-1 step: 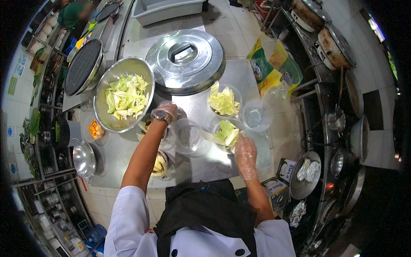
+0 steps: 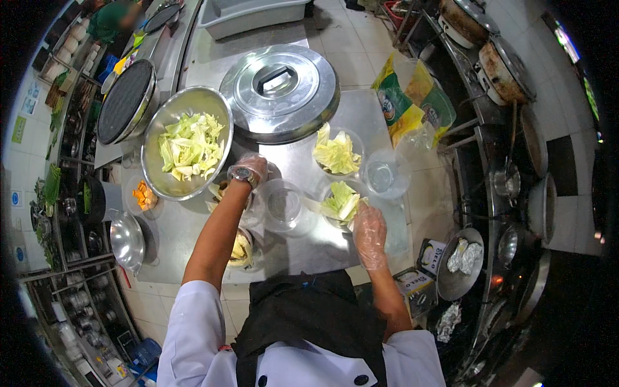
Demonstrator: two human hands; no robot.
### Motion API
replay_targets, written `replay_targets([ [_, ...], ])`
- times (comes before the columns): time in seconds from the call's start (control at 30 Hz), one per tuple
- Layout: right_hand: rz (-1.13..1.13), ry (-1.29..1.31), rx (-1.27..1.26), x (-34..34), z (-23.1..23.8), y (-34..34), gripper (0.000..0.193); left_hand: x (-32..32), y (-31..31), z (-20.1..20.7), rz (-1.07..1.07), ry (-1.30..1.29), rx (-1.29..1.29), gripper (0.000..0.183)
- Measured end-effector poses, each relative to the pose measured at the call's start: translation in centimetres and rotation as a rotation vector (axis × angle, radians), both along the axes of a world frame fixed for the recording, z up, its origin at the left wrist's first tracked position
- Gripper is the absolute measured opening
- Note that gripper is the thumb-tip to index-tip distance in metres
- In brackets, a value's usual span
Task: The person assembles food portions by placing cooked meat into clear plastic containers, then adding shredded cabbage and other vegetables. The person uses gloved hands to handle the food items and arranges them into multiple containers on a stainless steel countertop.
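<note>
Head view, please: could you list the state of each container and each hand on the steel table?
Large steel bowl: holds cut cabbage.
Big steel lid: lying flat, handle up.
Far clear tub: filled with cabbage.
Near clear tub: partly filled with cabbage.
Two clear tubs: empty.
Left hand: gloved, at the bowl's rim.
Right hand: gloved, touching the near tub.

White chef jacket, black apron, clear plastic gloves, a wristwatch [image 2: 243, 174].
</note>
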State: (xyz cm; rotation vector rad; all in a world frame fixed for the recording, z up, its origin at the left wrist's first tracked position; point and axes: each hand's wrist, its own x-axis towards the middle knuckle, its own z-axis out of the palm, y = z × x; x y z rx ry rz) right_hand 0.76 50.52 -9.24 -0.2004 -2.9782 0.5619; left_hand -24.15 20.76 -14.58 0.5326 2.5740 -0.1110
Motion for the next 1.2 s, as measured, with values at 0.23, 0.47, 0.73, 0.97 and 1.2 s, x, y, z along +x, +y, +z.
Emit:
replay_targets([
  [0.23, 0.127, 0.046, -0.048, -3.0, 3.0, -2.2, 0.036, 0.0, 0.1, 0.5, 0.054, 0.025, -0.021, 0.026],
  [0.47, 0.207, 0.093, -0.057, -4.6, 0.7, -6.0, 0.037, -0.9, -0.5, -1.8, 0.093, 0.048, -0.073, 0.024],
  [0.73, -0.426, -0.003, -1.092, -5.1, 4.2, 1.6, 0.024, -0.3, -1.1, -3.2, 0.164, 0.048, -0.227, 0.031],
  [0.97, -0.399, -0.021, -0.803, -4.2, 3.6, 1.4, 0.026, 0.3, 0.8, 0.8, 0.209, 0.036, -0.113, 0.032],
  [1.2, -0.231, -0.169, -0.545, -4.5, 2.8, -3.7, 0.022, 0.5, 0.4, -1.2, 0.206, 0.09, -0.185, 0.035],
])
